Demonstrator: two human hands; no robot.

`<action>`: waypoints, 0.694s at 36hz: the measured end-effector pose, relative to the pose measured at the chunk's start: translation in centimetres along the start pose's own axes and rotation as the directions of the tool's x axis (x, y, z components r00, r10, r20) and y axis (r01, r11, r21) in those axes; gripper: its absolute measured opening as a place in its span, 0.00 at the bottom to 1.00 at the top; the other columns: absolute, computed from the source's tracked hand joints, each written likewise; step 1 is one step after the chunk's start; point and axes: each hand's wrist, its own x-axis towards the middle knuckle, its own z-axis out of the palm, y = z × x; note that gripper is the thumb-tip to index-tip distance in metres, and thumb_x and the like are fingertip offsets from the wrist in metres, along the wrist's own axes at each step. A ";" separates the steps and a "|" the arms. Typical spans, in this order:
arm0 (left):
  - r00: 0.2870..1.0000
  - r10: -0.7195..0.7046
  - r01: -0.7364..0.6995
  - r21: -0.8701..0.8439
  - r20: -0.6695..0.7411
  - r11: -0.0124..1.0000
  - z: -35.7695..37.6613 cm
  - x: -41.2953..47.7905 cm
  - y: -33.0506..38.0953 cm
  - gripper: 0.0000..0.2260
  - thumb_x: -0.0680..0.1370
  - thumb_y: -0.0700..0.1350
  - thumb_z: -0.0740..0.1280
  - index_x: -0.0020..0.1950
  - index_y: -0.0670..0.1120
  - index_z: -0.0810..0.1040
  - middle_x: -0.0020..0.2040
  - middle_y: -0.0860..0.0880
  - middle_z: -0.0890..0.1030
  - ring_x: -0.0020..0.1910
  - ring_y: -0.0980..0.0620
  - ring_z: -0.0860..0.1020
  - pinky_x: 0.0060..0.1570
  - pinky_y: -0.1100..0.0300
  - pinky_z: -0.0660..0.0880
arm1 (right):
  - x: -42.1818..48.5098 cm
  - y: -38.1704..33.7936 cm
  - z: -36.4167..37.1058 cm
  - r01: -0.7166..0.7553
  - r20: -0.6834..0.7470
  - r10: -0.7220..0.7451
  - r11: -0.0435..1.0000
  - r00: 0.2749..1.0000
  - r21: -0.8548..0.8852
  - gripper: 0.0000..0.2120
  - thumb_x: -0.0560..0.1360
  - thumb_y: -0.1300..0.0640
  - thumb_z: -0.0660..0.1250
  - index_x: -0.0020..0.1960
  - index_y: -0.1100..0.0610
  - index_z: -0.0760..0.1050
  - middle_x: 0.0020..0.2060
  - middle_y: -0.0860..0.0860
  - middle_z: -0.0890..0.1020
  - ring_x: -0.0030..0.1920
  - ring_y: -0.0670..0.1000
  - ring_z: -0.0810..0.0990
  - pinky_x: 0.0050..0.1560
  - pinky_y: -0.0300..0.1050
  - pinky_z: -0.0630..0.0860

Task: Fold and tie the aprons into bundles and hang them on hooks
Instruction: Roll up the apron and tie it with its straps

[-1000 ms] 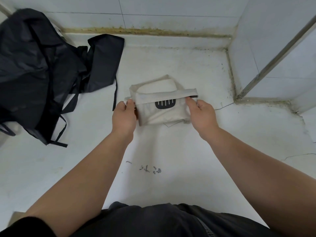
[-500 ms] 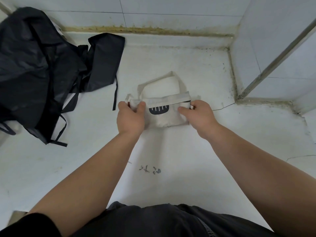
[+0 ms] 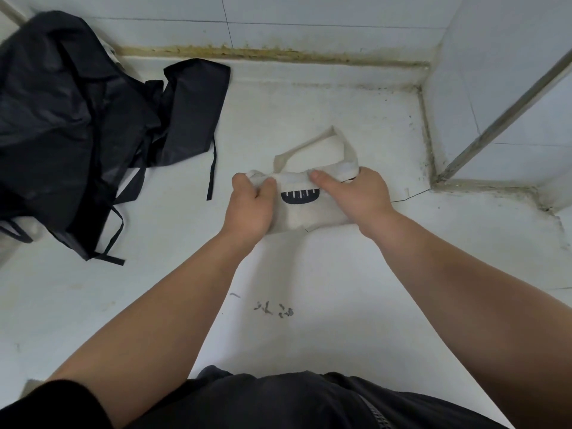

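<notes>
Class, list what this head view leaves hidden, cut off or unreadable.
1. Head view: ends of the cream apron, covered by the left hand and right hand.
2. Head view: black apron, cut off by the left edge.
3. Head view: dark marks nearer the person, too small to read.
4. Hooks: none in frame.

No legible text anywhere. The cream apron bundle (image 3: 309, 213) carries only a black half-oval print (image 3: 299, 197) with white tick marks, no letters or digits. The dark scribbles (image 3: 274, 310) on the white counter (image 3: 356, 289) look handwritten but are unreadable.
</notes>
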 end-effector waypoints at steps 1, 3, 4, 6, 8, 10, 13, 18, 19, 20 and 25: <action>0.999 -0.033 0.033 -0.023 -0.012 0.999 0.2 -0.1 0.0 0.17 0.78 0.53 0.64 0.58 0.45 0.64 0.53 0.52 0.74 0.50 0.52 0.74 0.47 0.58 0.70 | 0.0 0.0 0.2 0.038 -0.018 -0.039 0.998 0.999 -0.041 0.22 0.66 0.41 0.74 0.50 0.57 0.78 0.44 0.48 0.82 0.47 0.49 0.80 0.49 0.46 0.78; 0.994 -0.084 0.083 -0.017 -0.077 0.996 0.6 -0.2 0.1 0.24 0.71 0.56 0.72 0.57 0.47 0.64 0.47 0.54 0.74 0.47 0.53 0.76 0.45 0.58 0.73 | -0.1 -0.1 0.5 0.084 -0.030 -0.087 0.993 0.996 -0.079 0.23 0.66 0.42 0.75 0.52 0.58 0.77 0.45 0.49 0.82 0.48 0.50 0.80 0.50 0.46 0.77; 0.988 -0.091 0.093 0.009 -0.121 0.996 0.8 -0.3 0.1 0.26 0.69 0.56 0.74 0.56 0.47 0.64 0.45 0.56 0.73 0.46 0.52 0.76 0.42 0.60 0.73 | -0.2 0.0 0.7 0.104 -0.031 -0.108 0.990 0.994 -0.100 0.23 0.66 0.42 0.75 0.52 0.58 0.77 0.46 0.49 0.82 0.48 0.50 0.80 0.49 0.45 0.77; 0.980 -0.057 0.071 0.068 -0.190 0.995 1.2 -0.5 -0.1 0.27 0.67 0.55 0.76 0.54 0.47 0.63 0.41 0.57 0.71 0.44 0.51 0.75 0.35 0.62 0.70 | -0.6 0.3 1.1 0.134 -0.039 -0.143 0.976 0.989 -0.173 0.24 0.66 0.43 0.75 0.51 0.59 0.76 0.46 0.49 0.81 0.48 0.50 0.79 0.48 0.43 0.75; 0.975 0.010 0.019 0.127 -0.222 0.992 1.7 -0.7 -0.5 0.27 0.67 0.54 0.76 0.52 0.46 0.62 0.43 0.54 0.74 0.44 0.49 0.76 0.33 0.61 0.71 | -1.0 0.4 1.5 0.153 -0.064 -0.174 0.957 0.983 -0.247 0.23 0.66 0.43 0.75 0.50 0.59 0.75 0.44 0.50 0.80 0.46 0.51 0.79 0.45 0.44 0.75; 0.969 0.066 -0.019 0.196 -0.239 0.980 2.1 -0.8 -0.7 0.26 0.68 0.54 0.76 0.51 0.46 0.61 0.48 0.48 0.76 0.47 0.46 0.77 0.37 0.57 0.73 | -1.4 0.4 2.0 0.162 -0.083 -0.198 0.934 0.977 -0.318 0.21 0.67 0.44 0.74 0.46 0.59 0.71 0.40 0.50 0.77 0.43 0.52 0.76 0.42 0.46 0.74; 0.970 0.146 -0.094 0.254 -0.195 0.963 2.5 -0.9 -0.5 0.27 0.68 0.53 0.76 0.52 0.45 0.61 0.53 0.45 0.75 0.51 0.44 0.77 0.43 0.52 0.75 | -1.5 0.4 2.2 0.158 -0.112 -0.215 0.911 0.970 -0.382 0.18 0.71 0.46 0.71 0.45 0.57 0.67 0.38 0.50 0.73 0.40 0.52 0.72 0.38 0.44 0.66; 0.982 0.176 -0.187 0.210 0.069 0.960 2.3 -0.9 -0.7 0.25 0.71 0.43 0.74 0.60 0.44 0.62 0.59 0.45 0.71 0.55 0.47 0.74 0.46 0.56 0.73 | -0.6 0.5 0.9 0.050 -0.051 -0.067 0.960 0.996 -0.275 0.22 0.71 0.45 0.72 0.53 0.61 0.71 0.44 0.51 0.75 0.47 0.53 0.75 0.42 0.42 0.65; 0.983 0.172 -0.183 0.221 0.068 0.958 2.1 -0.8 -0.9 0.24 0.72 0.42 0.73 0.60 0.43 0.62 0.59 0.45 0.71 0.54 0.47 0.74 0.45 0.58 0.71 | -0.7 0.6 0.7 0.052 0.023 -0.048 0.963 0.999 -0.265 0.24 0.69 0.46 0.73 0.55 0.61 0.71 0.46 0.51 0.75 0.48 0.53 0.75 0.43 0.42 0.67; 0.986 0.160 -0.168 0.226 0.054 0.960 1.9 -0.7 -1.0 0.23 0.73 0.42 0.72 0.61 0.43 0.62 0.59 0.44 0.71 0.53 0.47 0.74 0.44 0.58 0.69 | -0.9 0.6 0.7 0.063 0.097 -0.037 0.960 0.995 -0.271 0.26 0.68 0.47 0.75 0.57 0.61 0.70 0.47 0.51 0.75 0.49 0.52 0.75 0.44 0.43 0.69; 0.990 0.135 -0.141 0.274 0.041 0.951 2.1 -0.5 -0.5 0.21 0.74 0.38 0.68 0.62 0.40 0.62 0.56 0.45 0.70 0.48 0.48 0.70 0.39 0.63 0.64 | -1.5 0.9 1.6 0.133 0.185 -0.065 0.914 0.981 -0.384 0.28 0.67 0.57 0.76 0.59 0.63 0.65 0.52 0.56 0.75 0.51 0.57 0.76 0.41 0.45 0.69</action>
